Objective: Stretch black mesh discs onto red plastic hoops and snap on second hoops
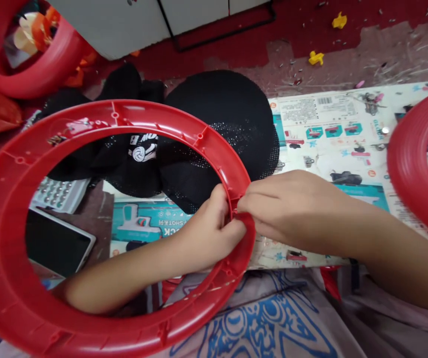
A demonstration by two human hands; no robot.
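A large red plastic ring is tilted in front of me, its hollow ribbed side facing up, with screw posts along the channel. My left hand reaches through the ring's opening and is closed around its inner rim at the right side. Right beside it, my right hand is pinched at the ring's channel, fingertips down near a post. Whatever those fingertips hold is hidden or too small to name. Thin wires and small parts lie in the channel at the upper left.
Beneath lies a printed cardboard sheet with toy gun pictures. Black mesh fabric items, a calculator and a dark-screened device lie behind the ring. More red rings stand right and upper left. Yellow pieces litter the floor.
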